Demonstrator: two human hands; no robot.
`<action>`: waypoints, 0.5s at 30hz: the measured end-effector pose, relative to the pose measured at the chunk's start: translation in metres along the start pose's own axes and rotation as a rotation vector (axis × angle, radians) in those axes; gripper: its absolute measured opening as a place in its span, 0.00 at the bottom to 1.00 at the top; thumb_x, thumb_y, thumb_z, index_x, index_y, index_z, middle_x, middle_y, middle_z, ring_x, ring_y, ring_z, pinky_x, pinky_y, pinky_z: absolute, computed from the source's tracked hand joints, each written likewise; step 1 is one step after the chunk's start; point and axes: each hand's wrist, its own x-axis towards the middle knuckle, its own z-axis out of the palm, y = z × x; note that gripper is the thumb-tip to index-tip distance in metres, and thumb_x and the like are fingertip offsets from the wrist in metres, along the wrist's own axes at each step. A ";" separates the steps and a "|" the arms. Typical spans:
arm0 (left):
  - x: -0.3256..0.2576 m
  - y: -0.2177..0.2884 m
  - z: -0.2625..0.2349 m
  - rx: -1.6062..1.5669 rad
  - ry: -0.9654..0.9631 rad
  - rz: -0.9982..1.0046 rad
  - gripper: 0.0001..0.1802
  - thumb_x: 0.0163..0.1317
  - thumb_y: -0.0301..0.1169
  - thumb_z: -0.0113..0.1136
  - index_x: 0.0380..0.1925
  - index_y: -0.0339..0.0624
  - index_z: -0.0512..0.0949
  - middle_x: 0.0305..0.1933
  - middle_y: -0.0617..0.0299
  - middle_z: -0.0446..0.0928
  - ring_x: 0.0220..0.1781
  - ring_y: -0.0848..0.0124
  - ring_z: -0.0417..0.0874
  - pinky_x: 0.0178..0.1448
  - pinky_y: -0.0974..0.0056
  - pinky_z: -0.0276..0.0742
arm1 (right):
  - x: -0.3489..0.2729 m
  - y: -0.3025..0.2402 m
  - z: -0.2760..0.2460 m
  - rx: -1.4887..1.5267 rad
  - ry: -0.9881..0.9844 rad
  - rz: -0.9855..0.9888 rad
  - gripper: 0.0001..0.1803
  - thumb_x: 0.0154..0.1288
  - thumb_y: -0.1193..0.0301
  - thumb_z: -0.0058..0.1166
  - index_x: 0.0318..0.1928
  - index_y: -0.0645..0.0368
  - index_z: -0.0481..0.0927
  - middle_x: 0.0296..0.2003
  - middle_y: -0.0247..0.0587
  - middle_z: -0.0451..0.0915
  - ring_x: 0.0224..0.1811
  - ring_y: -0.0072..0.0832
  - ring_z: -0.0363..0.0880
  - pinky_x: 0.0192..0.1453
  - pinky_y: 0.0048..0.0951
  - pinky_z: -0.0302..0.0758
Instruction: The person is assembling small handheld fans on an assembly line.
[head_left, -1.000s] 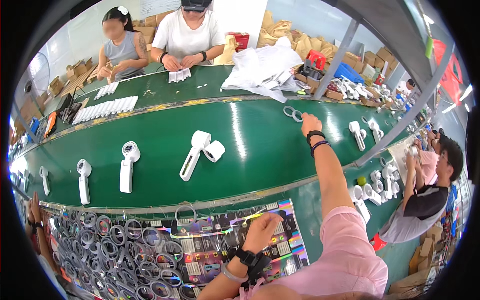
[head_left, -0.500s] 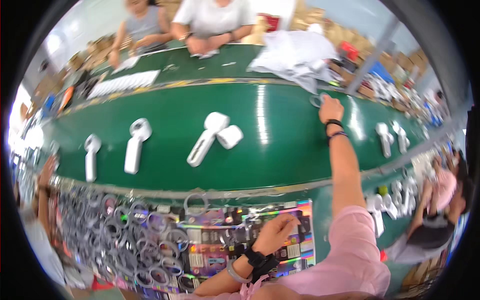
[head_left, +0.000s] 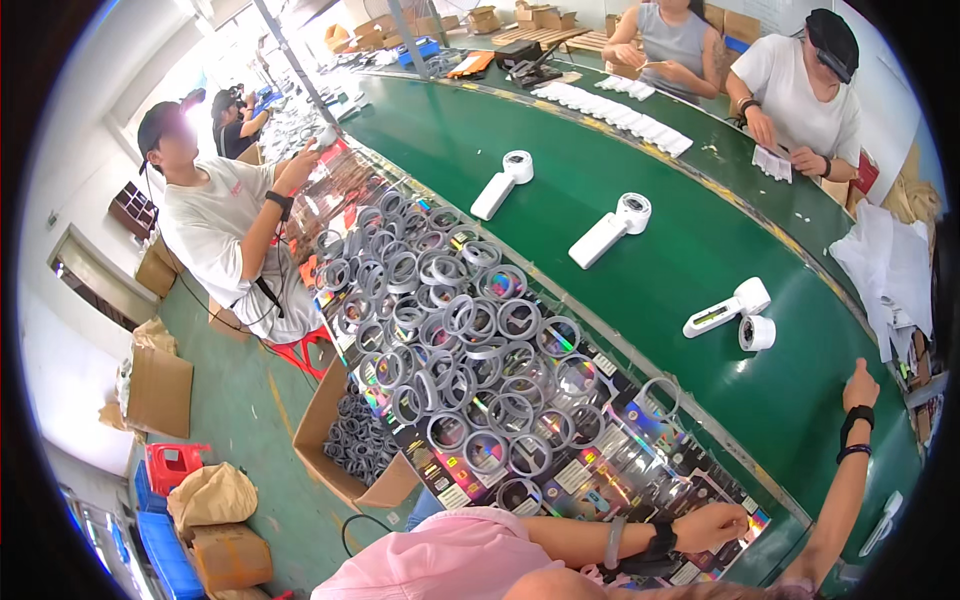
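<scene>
My right hand (head_left: 861,386) is stretched over the far-right part of the green conveyor belt (head_left: 680,250), one finger extended, with nothing visible in it. My left hand (head_left: 712,527), fingers curled in and holding nothing I can see, is over the near right corner of the display-printed boxes (head_left: 640,480). A grey ring (head_left: 613,543) sits round my left wrist beside a black watch. Many more grey rings (head_left: 485,452) lie heaped on the boxes to the left. On the belt, nearest my right hand, lie a white handheld fan (head_left: 728,308) and a loose round white fan head (head_left: 757,333).
Two more white fans (head_left: 610,232) (head_left: 503,186) lie further up the belt. A carton (head_left: 345,440) of grey rings stands on the floor at left. A person (head_left: 215,220) sits beyond the heap; two people (head_left: 805,110) work across the belt. A white object (head_left: 880,525) lies at lower right.
The view has swung left, bringing the floor and neighbouring person into sight. The grey ring seen in my right hand earlier no longer shows. My left hand stays over the boxes.
</scene>
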 end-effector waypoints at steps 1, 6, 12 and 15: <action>-0.001 0.001 0.000 -0.011 -0.010 0.008 0.07 0.62 0.29 0.51 0.31 0.36 0.73 0.25 0.59 0.73 0.29 0.71 0.73 0.33 0.65 0.69 | -0.004 -0.003 -0.016 0.087 0.014 -0.072 0.19 0.58 0.77 0.47 0.52 0.56 0.68 0.33 0.52 0.80 0.41 0.48 0.78 0.48 0.46 0.70; 0.002 -0.005 0.001 0.002 0.010 -0.024 0.08 0.63 0.31 0.52 0.33 0.37 0.74 0.24 0.61 0.73 0.26 0.74 0.72 0.31 0.66 0.67 | -0.058 -0.138 -0.177 0.745 -0.115 -0.597 0.25 0.51 0.78 0.52 0.53 0.58 0.70 0.44 0.55 0.76 0.46 0.51 0.75 0.49 0.41 0.72; 0.003 -0.005 -0.006 -0.019 0.036 0.063 0.09 0.61 0.33 0.54 0.33 0.37 0.75 0.24 0.60 0.74 0.25 0.73 0.72 0.29 0.65 0.68 | -0.136 -0.293 -0.290 0.940 -0.299 -1.078 0.26 0.54 0.75 0.55 0.56 0.60 0.69 0.44 0.47 0.76 0.47 0.40 0.75 0.53 0.35 0.71; 0.010 -0.008 -0.003 0.205 -0.064 0.006 0.11 0.62 0.33 0.53 0.39 0.38 0.77 0.35 0.53 0.79 0.32 0.63 0.81 0.37 0.62 0.76 | -0.165 -0.352 -0.312 0.936 -0.172 -1.271 0.26 0.52 0.75 0.56 0.54 0.58 0.69 0.41 0.51 0.76 0.42 0.46 0.74 0.48 0.40 0.71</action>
